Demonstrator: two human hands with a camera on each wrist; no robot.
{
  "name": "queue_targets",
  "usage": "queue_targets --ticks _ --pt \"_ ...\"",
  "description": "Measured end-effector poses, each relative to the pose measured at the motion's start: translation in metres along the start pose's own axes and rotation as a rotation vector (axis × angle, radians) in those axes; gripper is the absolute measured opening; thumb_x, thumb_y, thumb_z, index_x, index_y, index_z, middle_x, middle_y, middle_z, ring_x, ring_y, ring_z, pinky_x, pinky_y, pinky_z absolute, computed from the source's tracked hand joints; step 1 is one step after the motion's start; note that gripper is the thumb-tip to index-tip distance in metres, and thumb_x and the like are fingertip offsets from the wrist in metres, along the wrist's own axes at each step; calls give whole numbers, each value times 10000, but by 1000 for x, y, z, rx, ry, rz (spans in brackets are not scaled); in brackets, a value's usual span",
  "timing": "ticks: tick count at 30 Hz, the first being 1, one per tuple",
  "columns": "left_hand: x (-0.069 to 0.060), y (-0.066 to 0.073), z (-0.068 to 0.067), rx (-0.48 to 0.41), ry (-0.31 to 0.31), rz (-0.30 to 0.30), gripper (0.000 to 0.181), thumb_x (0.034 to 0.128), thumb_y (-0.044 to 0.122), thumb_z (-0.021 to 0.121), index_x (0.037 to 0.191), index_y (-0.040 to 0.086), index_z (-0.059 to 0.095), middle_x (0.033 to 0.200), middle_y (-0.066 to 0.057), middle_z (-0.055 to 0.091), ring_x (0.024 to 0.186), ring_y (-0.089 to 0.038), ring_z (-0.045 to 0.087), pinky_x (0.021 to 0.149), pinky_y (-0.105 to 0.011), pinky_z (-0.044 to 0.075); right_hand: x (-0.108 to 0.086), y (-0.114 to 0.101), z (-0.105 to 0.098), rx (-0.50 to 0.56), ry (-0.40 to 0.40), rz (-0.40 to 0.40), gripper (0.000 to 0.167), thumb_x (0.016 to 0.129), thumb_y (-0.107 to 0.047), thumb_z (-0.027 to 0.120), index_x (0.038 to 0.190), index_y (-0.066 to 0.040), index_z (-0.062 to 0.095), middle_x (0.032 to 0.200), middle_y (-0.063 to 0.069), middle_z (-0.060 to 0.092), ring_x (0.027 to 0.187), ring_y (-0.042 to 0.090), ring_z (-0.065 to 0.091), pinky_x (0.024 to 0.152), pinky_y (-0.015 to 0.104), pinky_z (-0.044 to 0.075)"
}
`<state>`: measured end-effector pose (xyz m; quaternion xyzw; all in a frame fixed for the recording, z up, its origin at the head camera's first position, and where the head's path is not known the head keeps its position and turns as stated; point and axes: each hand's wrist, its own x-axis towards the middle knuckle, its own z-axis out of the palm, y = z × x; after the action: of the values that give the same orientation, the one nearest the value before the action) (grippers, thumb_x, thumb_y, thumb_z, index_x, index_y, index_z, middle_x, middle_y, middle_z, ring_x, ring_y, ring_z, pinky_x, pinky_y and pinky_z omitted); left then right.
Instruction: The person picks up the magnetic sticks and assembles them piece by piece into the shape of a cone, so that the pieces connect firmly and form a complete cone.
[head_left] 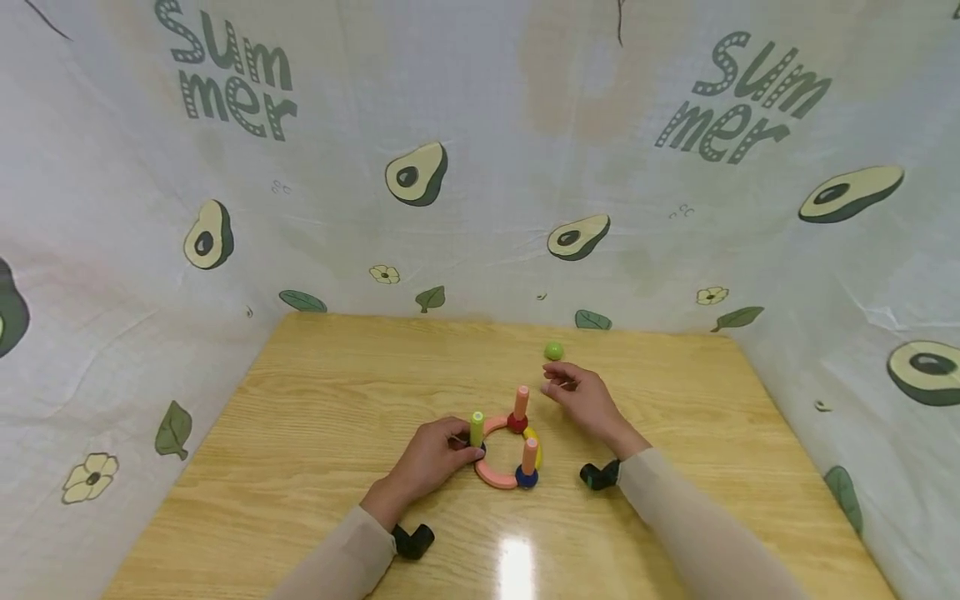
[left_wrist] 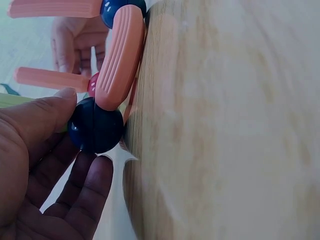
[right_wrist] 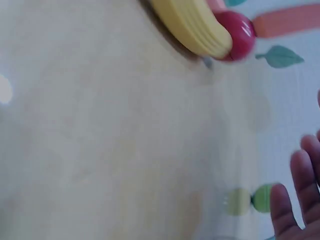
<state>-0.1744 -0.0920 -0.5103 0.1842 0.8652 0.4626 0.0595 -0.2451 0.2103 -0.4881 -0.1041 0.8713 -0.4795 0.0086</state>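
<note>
A ring of curved toy pieces lies on the table, with salmon curved pieces and a yellow one joined by balls. Upright salmon rods rise from the red ball and the blue ball. At the ring's left, my left hand pinches a dark blue ball between thumb and fingers, beside the upright green rod. My right hand hovers beyond the ring's right side, fingers loosely bent and holding nothing. Nearest to it is a small green ball.
The wooden table ends at a printed cloth hanging behind and at both sides. A black device is strapped to the left wrist, and another to the right.
</note>
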Motion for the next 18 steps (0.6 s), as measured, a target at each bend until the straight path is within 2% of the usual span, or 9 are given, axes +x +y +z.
queue_targets --ticks 3,7,12,18 --pt "0 0 0 3 3 -3 212 960 291 802 1145 189 777 1072 59 729 930 -66 707 795 -241 586 12 1 -7 2 77 12 470 1037 -215 703 1446 -4 604 1356 212 655 1205 329 606 1040 503 517" --pt "1 0 -1 -8 3 -13 220 962 294 800 1159 198 777 1077 73 726 937 -68 706 804 -240 581 29 8 -14 4 121 48 533 1044 -250 697 1501 -20 547 1449 217 575 1305 377 540 1090 556 476" --pt "2 -1 0 -22 4 -12 199 956 293 807 1128 196 781 1063 67 725 908 -67 695 779 -236 574 47 18 -14 -30 127 75 563 1052 -236 680 1543 -28 497 1533 210 485 1355 395 485 1117 575 448" --pt "1 -1 -1 -30 -2 -28 182 955 294 807 1111 203 784 1073 83 722 913 -52 688 784 -237 573 61 29 -11 -50 86 83 557 1060 -246 654 1546 -24 494 1542 237 476 1371 415 477 1135 584 424"
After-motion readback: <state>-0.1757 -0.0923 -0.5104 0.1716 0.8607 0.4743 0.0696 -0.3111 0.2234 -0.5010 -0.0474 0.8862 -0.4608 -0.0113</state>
